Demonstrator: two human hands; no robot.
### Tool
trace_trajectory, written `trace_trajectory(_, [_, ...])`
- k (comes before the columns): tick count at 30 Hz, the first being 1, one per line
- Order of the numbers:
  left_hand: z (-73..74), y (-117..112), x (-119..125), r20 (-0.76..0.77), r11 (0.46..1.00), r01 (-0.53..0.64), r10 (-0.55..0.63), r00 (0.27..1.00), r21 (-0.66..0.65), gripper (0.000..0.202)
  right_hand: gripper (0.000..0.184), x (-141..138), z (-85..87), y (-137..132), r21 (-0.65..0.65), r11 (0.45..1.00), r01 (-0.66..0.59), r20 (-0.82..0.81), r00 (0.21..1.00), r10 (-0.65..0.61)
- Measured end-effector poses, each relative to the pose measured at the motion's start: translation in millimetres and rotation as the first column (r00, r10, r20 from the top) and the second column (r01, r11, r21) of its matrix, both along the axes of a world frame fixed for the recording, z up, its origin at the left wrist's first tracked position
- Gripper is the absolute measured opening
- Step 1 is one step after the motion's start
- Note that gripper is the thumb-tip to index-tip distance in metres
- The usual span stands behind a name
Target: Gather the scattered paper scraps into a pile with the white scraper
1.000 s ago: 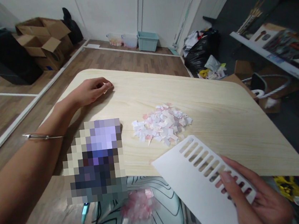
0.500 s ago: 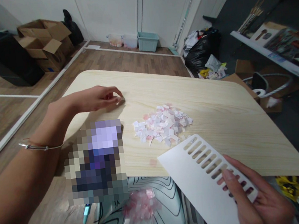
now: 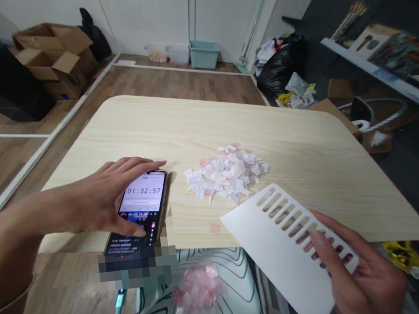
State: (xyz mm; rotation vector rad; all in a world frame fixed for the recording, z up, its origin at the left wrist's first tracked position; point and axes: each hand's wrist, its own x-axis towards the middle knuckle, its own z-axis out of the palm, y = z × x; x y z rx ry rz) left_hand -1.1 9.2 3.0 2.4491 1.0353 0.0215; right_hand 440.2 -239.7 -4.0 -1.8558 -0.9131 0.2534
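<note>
My left hand [image 3: 96, 197] is over a phone [image 3: 144, 199] at the table's near left edge. Its fingers are spread past the phone's top side, and the thumb is on or just above the lower screen, which shows a timer at the top. My right hand [image 3: 358, 266] grips a flat white plastic scraper [image 3: 277, 255] with a row of long slots, thumb on the upper face. The scraper tilts over the near table edge, its corner close to a pile of small white and pink paper pieces [image 3: 230, 172].
Below the table edge, a clear bag of pink pieces [image 3: 197, 287] lies on a patterned pale cloth [image 3: 233, 300]. A teal cable [image 3: 119, 306] hangs by the phone. Beyond the pale wooden table [image 3: 189, 114] are a black bin [image 3: 0, 80] and cardboard boxes [image 3: 58, 58].
My left hand has moved from the table beyond the phone back toward me, onto or over the phone, and its fingers have spread. My right hand and the scraper have hardly moved.
</note>
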Motion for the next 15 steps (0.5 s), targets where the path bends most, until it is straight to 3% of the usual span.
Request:
trace_trajectory(5, [10.6, 4, 1, 0.102, 0.996, 0.013, -0.003, 0.995, -0.092, 0.086, 0.051, -18, 1.8, 1, 0.038, 0.998, 0.058, -0.047, 0.997, -0.056])
trace_trajectory(7, [20.3, 14, 6, 0.105, 0.988, -0.045, 0.061, 0.993, -0.145, 0.081, 0.046, -24, 2.6, 2, 0.047, 0.997, 0.066, -0.055, 0.996, -0.064])
trace_trajectory(11, [31.2, 58, 22, 0.107, 0.981, -0.107, 0.125, 0.986, -0.160, 0.081, 0.043, -25, 4.9, 5, 0.045, 0.997, 0.057, -0.014, 0.998, -0.056])
trace_trajectory(15, [22.1, 113, 40, 0.210, 0.992, -0.084, 0.102, 0.972, -0.093, 0.064, 0.039, -25, 5.3, 3, 0.020, 1.000, -0.007, -0.002, 1.000, 0.007])
